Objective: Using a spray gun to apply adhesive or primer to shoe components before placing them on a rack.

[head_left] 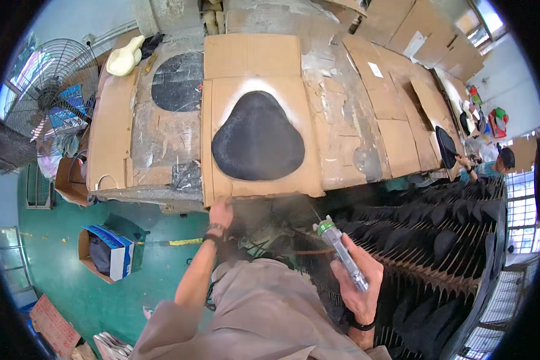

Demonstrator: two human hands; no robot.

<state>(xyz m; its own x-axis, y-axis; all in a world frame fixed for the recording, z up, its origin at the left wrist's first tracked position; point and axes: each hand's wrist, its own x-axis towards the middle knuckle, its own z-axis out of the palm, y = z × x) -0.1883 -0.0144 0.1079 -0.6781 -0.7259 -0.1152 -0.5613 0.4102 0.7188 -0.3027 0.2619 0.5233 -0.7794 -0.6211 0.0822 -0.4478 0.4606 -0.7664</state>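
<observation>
A black, rounded triangular pad [258, 141] lies flat on a cardboard sheet [252, 57], with a white sprayed haze around its upper edge. At the sheet's near left corner, my left hand [221, 213] is closed on the cardboard's edge. My right hand [363, 279] is wrapped round a silver spray gun [345, 257] with a green ring near its front end. The gun is held right of my body, below the table's near edge and apart from the pad. Its trigger is hidden from view.
Racks of black pads [426, 240] stand close on my right. A large fan [51, 78] and a cream-coloured moulded piece [125, 57] are at the left. An open box [106, 253] sits on the green floor. Another person [498, 165] handles a black pad at far right.
</observation>
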